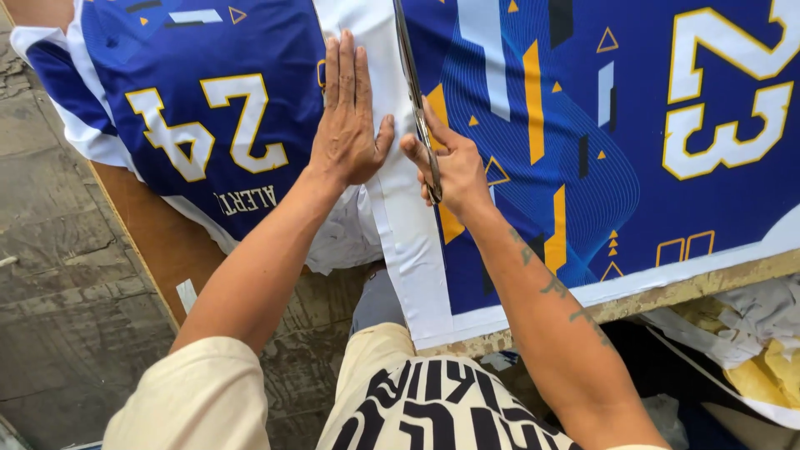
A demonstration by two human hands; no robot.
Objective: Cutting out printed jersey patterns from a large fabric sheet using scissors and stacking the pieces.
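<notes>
My right hand (446, 162) grips a pair of long metal scissors (414, 92), whose blades run up along the white strip (404, 208) between two printed blue fabric panels. My left hand (346, 117) lies flat, fingers together, pressing the white strip and the edge of the left blue panel (192, 100) with white and yellow numerals. The right blue panel (600, 125) with yellow shapes and large numerals spreads over the table to the right of the scissors.
The fabric lies on a wooden table whose worn front edge (667, 292) shows at the right. The left panel hangs over a brown board (158, 242). Grey stone floor (58, 250) lies at the left. Crumpled white and yellow scraps (750, 333) sit under the table at the right.
</notes>
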